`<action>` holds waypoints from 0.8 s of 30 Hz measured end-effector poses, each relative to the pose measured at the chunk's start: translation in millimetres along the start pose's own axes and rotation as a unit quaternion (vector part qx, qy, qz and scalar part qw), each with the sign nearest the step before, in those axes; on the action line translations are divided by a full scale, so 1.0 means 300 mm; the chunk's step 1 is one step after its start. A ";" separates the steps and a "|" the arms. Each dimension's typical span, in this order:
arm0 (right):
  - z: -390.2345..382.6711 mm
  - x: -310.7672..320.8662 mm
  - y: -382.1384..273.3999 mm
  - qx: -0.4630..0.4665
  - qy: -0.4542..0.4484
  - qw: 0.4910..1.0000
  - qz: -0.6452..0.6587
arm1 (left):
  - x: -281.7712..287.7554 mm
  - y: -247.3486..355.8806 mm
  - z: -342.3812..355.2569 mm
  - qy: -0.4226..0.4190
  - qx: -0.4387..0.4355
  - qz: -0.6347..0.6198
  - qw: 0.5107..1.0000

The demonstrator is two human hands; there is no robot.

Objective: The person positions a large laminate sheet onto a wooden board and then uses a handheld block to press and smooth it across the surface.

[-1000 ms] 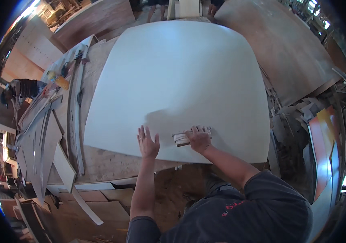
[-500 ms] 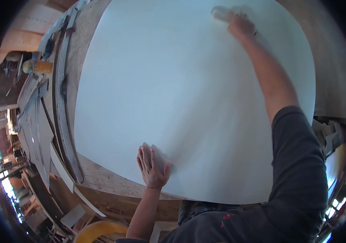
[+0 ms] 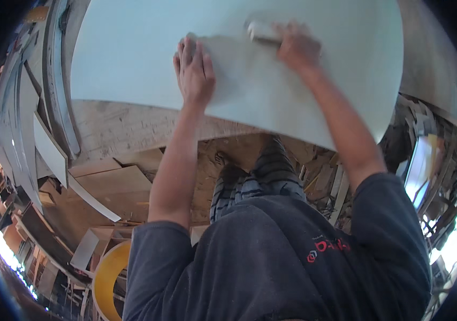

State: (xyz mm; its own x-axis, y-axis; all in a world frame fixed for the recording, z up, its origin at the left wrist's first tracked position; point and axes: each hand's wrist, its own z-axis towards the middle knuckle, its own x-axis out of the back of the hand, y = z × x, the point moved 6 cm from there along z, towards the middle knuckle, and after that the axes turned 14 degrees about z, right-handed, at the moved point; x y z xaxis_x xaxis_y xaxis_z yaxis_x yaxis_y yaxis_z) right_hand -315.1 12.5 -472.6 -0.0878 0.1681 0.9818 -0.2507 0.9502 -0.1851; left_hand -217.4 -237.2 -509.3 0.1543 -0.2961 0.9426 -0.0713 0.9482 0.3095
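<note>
A large white sheet (image 3: 132,64) lies on a wooden worktable. Flat on it, near its front edge, rests my left hand (image 3: 193,72), fingers stretched forward and holding nothing. To the right, my right hand (image 3: 299,48) is closed round a pale hand tool with a dark edge (image 3: 262,33). The tool's head points left over the sheet and appears to touch it. Motion blurs it, so its exact kind cannot be made out.
Bare table wood (image 3: 116,125) shows along the sheet's front edge. Long strips (image 3: 57,96) lie at the left, with offcuts below. A yellow ring-shaped object (image 3: 105,278) stands at the lower left. Scrap wood (image 3: 341,187) litters the floor beside my legs.
The view has shifted toward my body, showing more floor and shirt. My right hand has drawn the tool nearer to me. My left hand now rests further in on the sheet.
</note>
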 end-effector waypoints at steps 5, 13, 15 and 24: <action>-0.766 0.014 -0.391 0.069 -0.025 0.995 0.062 | 0.000 -0.094 0.018 -0.037 -0.004 -0.139 0.990; -0.825 0.239 -0.279 0.010 0.100 0.986 0.134 | 0.040 -0.181 0.116 -0.026 0.013 0.116 0.993; -0.672 0.134 -0.260 0.069 0.097 0.987 0.111 | 0.048 -0.184 0.150 -0.020 0.023 0.179 0.983; 0.311 -0.036 -0.064 0.114 0.115 0.986 0.024 | 0.064 -0.175 0.131 -0.019 0.032 0.191 0.981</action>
State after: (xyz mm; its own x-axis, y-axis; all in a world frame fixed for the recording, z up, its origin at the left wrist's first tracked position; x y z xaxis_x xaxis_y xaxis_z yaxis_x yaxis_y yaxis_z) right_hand -399.1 -32.1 -483.3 0.1104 0.2911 0.9503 -0.4648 0.8602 -0.2096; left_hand -249.5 -297.1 -502.4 0.0674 0.0739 0.9950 -0.1784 0.9821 -0.0608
